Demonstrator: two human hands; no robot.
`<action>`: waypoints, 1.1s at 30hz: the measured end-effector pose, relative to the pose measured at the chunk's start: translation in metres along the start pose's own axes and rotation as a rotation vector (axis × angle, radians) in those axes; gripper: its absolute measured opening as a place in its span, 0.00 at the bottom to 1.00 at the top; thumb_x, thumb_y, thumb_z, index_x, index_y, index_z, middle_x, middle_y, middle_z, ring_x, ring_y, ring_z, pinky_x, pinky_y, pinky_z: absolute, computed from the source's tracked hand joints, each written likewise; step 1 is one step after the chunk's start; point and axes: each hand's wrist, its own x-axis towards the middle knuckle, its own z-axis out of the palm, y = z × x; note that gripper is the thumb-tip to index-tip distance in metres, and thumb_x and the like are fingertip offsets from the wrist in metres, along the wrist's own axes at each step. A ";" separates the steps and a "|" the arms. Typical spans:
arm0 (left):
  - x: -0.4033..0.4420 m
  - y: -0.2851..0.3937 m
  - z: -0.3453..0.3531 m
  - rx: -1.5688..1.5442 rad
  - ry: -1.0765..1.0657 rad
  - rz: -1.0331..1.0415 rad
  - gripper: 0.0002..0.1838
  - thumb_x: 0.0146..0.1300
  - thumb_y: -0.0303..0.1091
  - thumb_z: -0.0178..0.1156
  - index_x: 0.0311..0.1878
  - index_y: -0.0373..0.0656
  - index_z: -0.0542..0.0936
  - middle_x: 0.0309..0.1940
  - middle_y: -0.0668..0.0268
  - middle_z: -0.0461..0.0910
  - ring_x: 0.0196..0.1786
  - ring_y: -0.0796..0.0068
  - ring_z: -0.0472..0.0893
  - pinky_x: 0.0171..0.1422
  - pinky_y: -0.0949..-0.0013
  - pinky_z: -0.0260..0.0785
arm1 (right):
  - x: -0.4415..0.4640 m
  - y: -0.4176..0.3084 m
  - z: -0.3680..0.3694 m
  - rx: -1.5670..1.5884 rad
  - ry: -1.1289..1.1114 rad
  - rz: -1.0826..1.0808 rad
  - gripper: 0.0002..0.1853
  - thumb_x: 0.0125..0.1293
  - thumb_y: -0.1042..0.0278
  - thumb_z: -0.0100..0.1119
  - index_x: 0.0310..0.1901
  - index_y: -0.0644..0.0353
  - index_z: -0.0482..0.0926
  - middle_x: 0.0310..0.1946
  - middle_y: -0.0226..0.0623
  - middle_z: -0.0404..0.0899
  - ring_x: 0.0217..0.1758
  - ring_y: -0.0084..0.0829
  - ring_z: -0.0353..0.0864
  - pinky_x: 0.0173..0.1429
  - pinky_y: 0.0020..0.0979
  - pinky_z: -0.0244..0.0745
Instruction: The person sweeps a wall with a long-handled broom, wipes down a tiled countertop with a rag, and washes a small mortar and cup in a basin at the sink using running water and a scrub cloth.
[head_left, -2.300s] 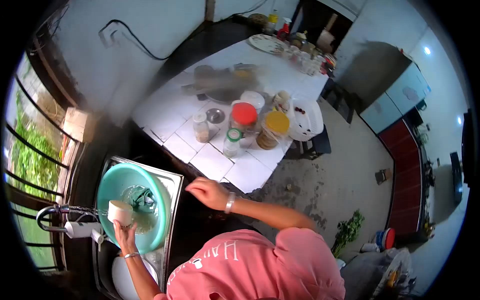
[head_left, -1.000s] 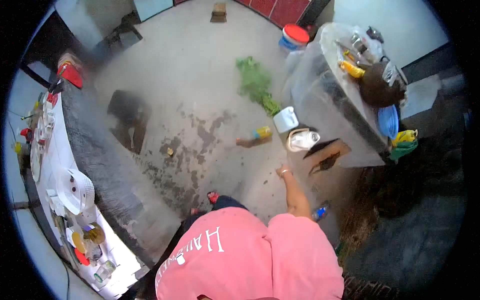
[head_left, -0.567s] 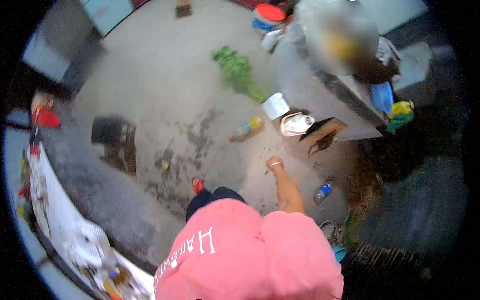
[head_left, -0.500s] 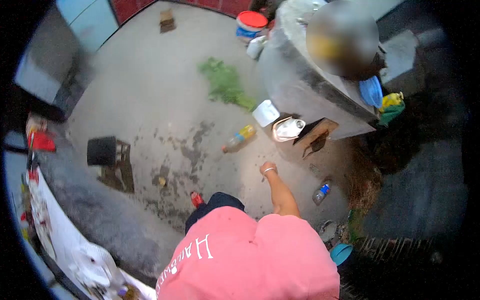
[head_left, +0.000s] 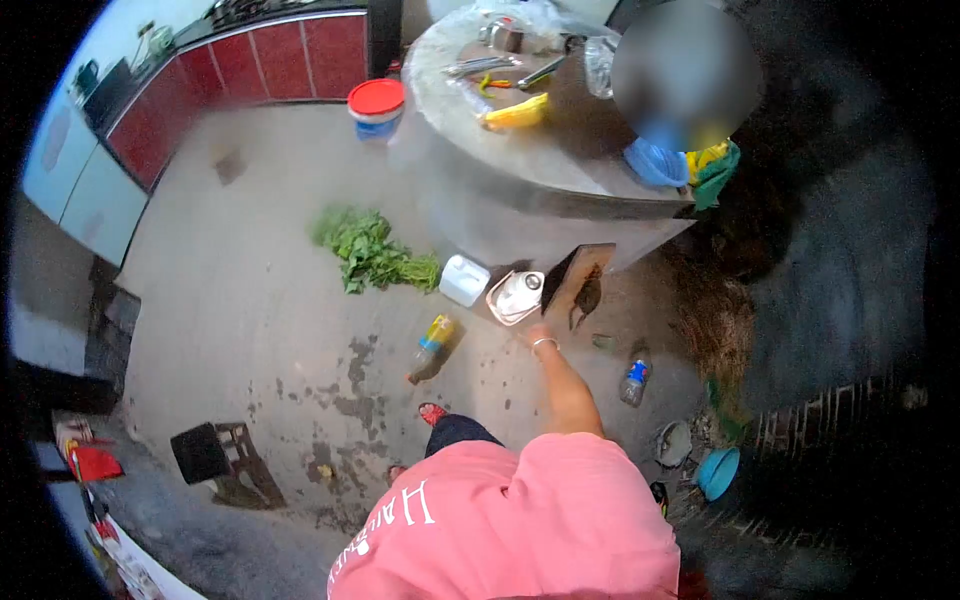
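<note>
My right hand (head_left: pixel 541 336), with a pale bangle on the wrist, reaches forward and down over the floor. Its fingers are small and blurred, so I cannot make out their shape or any contact. Closest to it is a pink-rimmed tub (head_left: pixel 497 311) with a white container (head_left: pixel 518 293) inside. A wooden board (head_left: pixel 578 285) leans just beyond the hand on the right. Left of the tub lies a white plastic jug (head_left: pixel 464 280). Nearer me on the floor is a plastic bottle (head_left: pixel 432 348) with a yellow and blue label. My left hand is out of view.
Leafy greens (head_left: pixel 375 252) lie on the floor before a curved counter (head_left: pixel 470 180). A red-lidded bucket (head_left: pixel 377 107) stands beyond. A black stool (head_left: pixel 200 453) is at left. To the right are a blue-labelled bottle (head_left: pixel 634 382) and a teal bowl (head_left: pixel 719 473).
The view has shifted, showing more of the countertop and red cabinets. My right hand is now closer to the tub and the leaning board.
</note>
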 end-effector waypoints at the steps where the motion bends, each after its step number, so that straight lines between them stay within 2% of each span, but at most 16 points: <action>1: 0.001 0.007 0.013 0.008 -0.014 0.007 0.06 0.59 0.35 0.49 0.30 0.44 0.71 0.26 0.61 0.67 0.28 0.63 0.68 0.28 0.60 0.62 | 0.015 0.022 -0.014 0.021 0.053 0.031 0.17 0.61 0.61 0.46 0.43 0.62 0.80 0.46 0.46 0.78 0.51 0.46 0.77 0.54 0.43 0.71; 3: 0.001 0.016 0.037 0.029 -0.035 0.024 0.07 0.59 0.35 0.49 0.30 0.44 0.71 0.25 0.61 0.67 0.27 0.63 0.67 0.27 0.60 0.61 | -0.036 0.020 -0.104 0.154 0.249 0.239 0.18 0.61 0.60 0.47 0.42 0.63 0.80 0.45 0.47 0.78 0.51 0.47 0.77 0.55 0.42 0.70; 5: 0.004 0.024 0.053 0.053 -0.055 0.048 0.07 0.59 0.35 0.49 0.29 0.44 0.71 0.24 0.61 0.67 0.26 0.63 0.67 0.27 0.60 0.61 | 0.023 0.107 -0.076 0.013 0.460 0.240 0.17 0.63 0.60 0.47 0.33 0.65 0.81 0.35 0.47 0.82 0.39 0.44 0.82 0.44 0.41 0.76; 6: 0.005 0.028 0.062 0.067 -0.073 0.060 0.07 0.59 0.35 0.49 0.28 0.44 0.71 0.24 0.61 0.66 0.26 0.63 0.67 0.26 0.60 0.61 | 0.053 0.158 -0.065 0.285 0.416 0.332 0.21 0.63 0.55 0.45 0.34 0.65 0.81 0.37 0.48 0.81 0.42 0.46 0.80 0.47 0.41 0.74; 8: 0.006 0.032 0.080 0.085 -0.097 0.076 0.07 0.58 0.35 0.49 0.27 0.44 0.71 0.23 0.61 0.66 0.25 0.63 0.67 0.26 0.60 0.60 | 0.064 0.208 -0.100 0.586 0.480 0.393 0.17 0.62 0.56 0.49 0.30 0.63 0.78 0.27 0.44 0.78 0.29 0.41 0.77 0.35 0.38 0.72; 9: 0.005 0.032 0.089 0.096 -0.101 0.085 0.07 0.58 0.35 0.49 0.27 0.44 0.71 0.22 0.61 0.66 0.24 0.63 0.67 0.25 0.60 0.60 | 0.055 0.222 -0.131 0.613 0.583 0.368 0.13 0.61 0.61 0.54 0.24 0.61 0.74 0.16 0.40 0.75 0.13 0.35 0.75 0.20 0.35 0.72; 11: 0.000 0.037 0.103 0.103 -0.099 0.103 0.08 0.58 0.35 0.49 0.26 0.44 0.71 0.21 0.61 0.66 0.23 0.63 0.67 0.24 0.60 0.60 | 0.075 0.280 -0.183 0.646 0.567 0.361 0.11 0.60 0.61 0.56 0.28 0.61 0.76 0.16 0.40 0.75 0.16 0.36 0.76 0.22 0.35 0.72; 14: -0.015 0.042 0.123 0.104 -0.075 0.141 0.08 0.58 0.35 0.49 0.25 0.44 0.70 0.20 0.61 0.66 0.22 0.63 0.67 0.23 0.60 0.59 | 0.106 0.335 -0.277 0.410 0.780 0.470 0.13 0.65 0.60 0.50 0.34 0.60 0.77 0.21 0.38 0.77 0.18 0.33 0.76 0.22 0.34 0.69; 16: -0.026 0.043 0.145 0.094 -0.048 0.161 0.09 0.58 0.35 0.49 0.24 0.44 0.70 0.19 0.61 0.65 0.21 0.63 0.66 0.23 0.60 0.59 | 0.055 0.277 -0.378 1.273 0.824 0.462 0.10 0.64 0.64 0.51 0.36 0.62 0.75 0.19 0.34 0.73 0.15 0.28 0.71 0.15 0.29 0.61; 17: -0.033 0.041 0.159 0.091 -0.028 0.171 0.09 0.58 0.35 0.49 0.24 0.44 0.70 0.19 0.61 0.65 0.21 0.64 0.66 0.22 0.60 0.58 | 0.061 0.273 -0.409 1.377 0.914 0.381 0.09 0.64 0.65 0.52 0.38 0.62 0.75 0.20 0.34 0.74 0.15 0.28 0.71 0.15 0.29 0.61; 18: -0.040 0.041 0.174 0.086 -0.006 0.178 0.09 0.58 0.35 0.49 0.23 0.44 0.70 0.18 0.61 0.65 0.20 0.64 0.66 0.22 0.60 0.58 | 0.062 0.274 -0.444 1.402 0.856 0.317 0.09 0.63 0.66 0.53 0.40 0.61 0.75 0.23 0.34 0.75 0.17 0.28 0.73 0.16 0.28 0.64; 20: -0.057 0.037 0.201 0.066 0.057 0.194 0.09 0.58 0.34 0.49 0.22 0.44 0.70 0.17 0.60 0.65 0.19 0.64 0.66 0.21 0.60 0.58 | 0.090 0.283 -0.506 1.327 0.936 0.336 0.08 0.62 0.67 0.56 0.39 0.60 0.77 0.25 0.34 0.77 0.21 0.27 0.76 0.22 0.27 0.71; 26: -0.133 0.025 0.282 0.032 0.273 0.224 0.11 0.57 0.34 0.49 0.20 0.44 0.70 0.14 0.60 0.64 0.17 0.64 0.66 0.19 0.60 0.56 | 0.221 0.338 -0.632 1.387 0.834 0.088 0.08 0.61 0.69 0.56 0.41 0.61 0.76 0.25 0.35 0.77 0.21 0.26 0.76 0.23 0.25 0.72; 28: -0.154 0.019 0.289 0.006 0.351 0.232 0.11 0.57 0.34 0.49 0.19 0.44 0.70 0.13 0.60 0.64 0.16 0.64 0.66 0.18 0.60 0.56 | 0.272 0.354 -0.655 1.395 0.800 0.049 0.11 0.61 0.65 0.57 0.42 0.61 0.75 0.26 0.35 0.76 0.23 0.27 0.77 0.25 0.27 0.74; 31: -0.181 0.013 0.269 -0.046 0.504 0.255 0.12 0.57 0.34 0.49 0.18 0.44 0.70 0.12 0.60 0.64 0.14 0.64 0.65 0.17 0.60 0.55 | 0.314 0.350 -0.685 1.401 0.744 0.109 0.18 0.58 0.56 0.61 0.43 0.61 0.75 0.28 0.36 0.76 0.27 0.29 0.77 0.29 0.28 0.76; 33: -0.203 -0.001 0.220 -0.104 0.634 0.261 0.13 0.57 0.34 0.49 0.17 0.44 0.70 0.11 0.60 0.64 0.13 0.64 0.65 0.16 0.60 0.55 | 0.326 0.339 -0.694 1.396 0.699 0.128 0.29 0.50 0.42 0.66 0.44 0.59 0.75 0.33 0.36 0.75 0.32 0.31 0.76 0.39 0.31 0.75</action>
